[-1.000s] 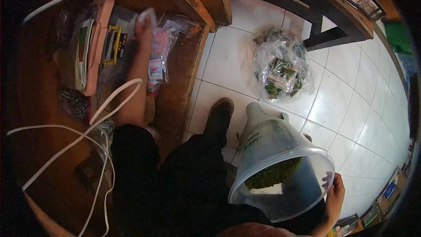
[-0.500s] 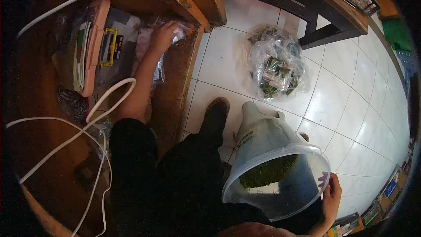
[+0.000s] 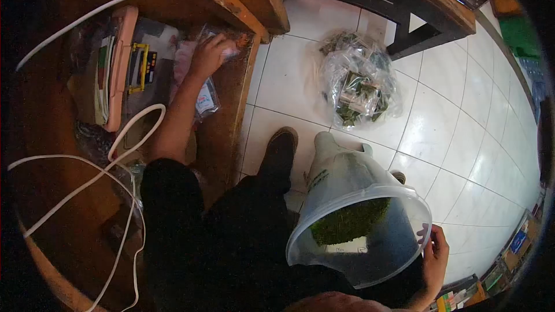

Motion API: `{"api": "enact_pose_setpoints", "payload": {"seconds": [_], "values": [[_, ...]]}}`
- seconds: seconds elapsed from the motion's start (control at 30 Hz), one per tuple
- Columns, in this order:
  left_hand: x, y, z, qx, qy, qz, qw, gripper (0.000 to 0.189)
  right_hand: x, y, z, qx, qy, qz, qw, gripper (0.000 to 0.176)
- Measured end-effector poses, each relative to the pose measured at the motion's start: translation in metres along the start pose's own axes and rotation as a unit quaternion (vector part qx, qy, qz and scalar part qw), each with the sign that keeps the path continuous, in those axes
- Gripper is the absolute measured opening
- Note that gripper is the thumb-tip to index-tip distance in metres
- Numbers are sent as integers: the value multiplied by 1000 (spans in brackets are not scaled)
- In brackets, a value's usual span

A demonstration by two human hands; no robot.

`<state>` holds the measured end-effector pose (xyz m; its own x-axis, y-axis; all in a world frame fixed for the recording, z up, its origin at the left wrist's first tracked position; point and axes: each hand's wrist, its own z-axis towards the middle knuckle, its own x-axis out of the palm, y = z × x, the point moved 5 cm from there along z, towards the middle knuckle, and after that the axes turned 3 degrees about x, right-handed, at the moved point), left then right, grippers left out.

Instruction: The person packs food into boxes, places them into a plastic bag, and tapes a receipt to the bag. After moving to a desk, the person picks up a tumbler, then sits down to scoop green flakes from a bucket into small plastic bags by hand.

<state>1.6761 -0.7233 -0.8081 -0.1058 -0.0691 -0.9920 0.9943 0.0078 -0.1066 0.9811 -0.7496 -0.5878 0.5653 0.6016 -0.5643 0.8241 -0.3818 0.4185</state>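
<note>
My left hand reaches into the wooden shelf at the left, fingers curled over a clear plastic packet. Below the wrist lies another clear packet with a printed label. Pinkish packets sit just left of the hand. My right hand grips the rim of a translucent plastic bucket, fingers seen through its wall. The bucket lies tilted with its mouth toward me. Inside it is loose green, leafy-looking material and a whitish piece with dark markings.
A clear plastic bag of small green packets rests on the white tiled floor. White cable loops across the shelf's front. A pink plastic case and a yellow-framed item stand inside. Dark wooden furniture is ahead.
My left hand has shifted slightly over the packets, and more of the printed packet below the wrist now shows. The right hand keeps its grip on the bucket. The whole view has shifted slightly.
</note>
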Motion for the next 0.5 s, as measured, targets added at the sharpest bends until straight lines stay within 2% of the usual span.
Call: {"api": "enact_pose_setpoints", "payload": {"seconds": [0.1, 0.2, 0.27, 0.33, 0.4, 0.43, 0.47, 0.5], "values": [[-7, 1, -13, -87, -218, -144, 961, 27, -2, 1, -2, -15, -6, -11, 1000, 19], [-8, 27, -25, -233, -418, -262, 838, 16, -1, 6, -7, -24, -13, -1, 1000, 18], [-11, 51, -35, -286, -483, -359, 746, 22, -3, 8, -15, -31, -17, 6, 999, 17], [-26, 45, -35, -349, -513, -510, 595, 42, -5, 9, -22, -44, -27, 16, 999, 16], [-39, 38, -39, -409, -479, -622, 466, 35, -8, 11, -28, -42, -35, 1, 999, 17], [-39, 36, -41, -372, -452, -675, 449, 35, -10, 12, -32, -43, -38, -5, 998, 17], [-43, 29, -43, -339, -420, -724, 430, 36, -12, 15, -35, -85, -67, -2, 994, 17], [-18, 27, -53, -243, -377, -767, 458, 39, -14, 16, -38, -126, -97, 0, 987, 16]]}}
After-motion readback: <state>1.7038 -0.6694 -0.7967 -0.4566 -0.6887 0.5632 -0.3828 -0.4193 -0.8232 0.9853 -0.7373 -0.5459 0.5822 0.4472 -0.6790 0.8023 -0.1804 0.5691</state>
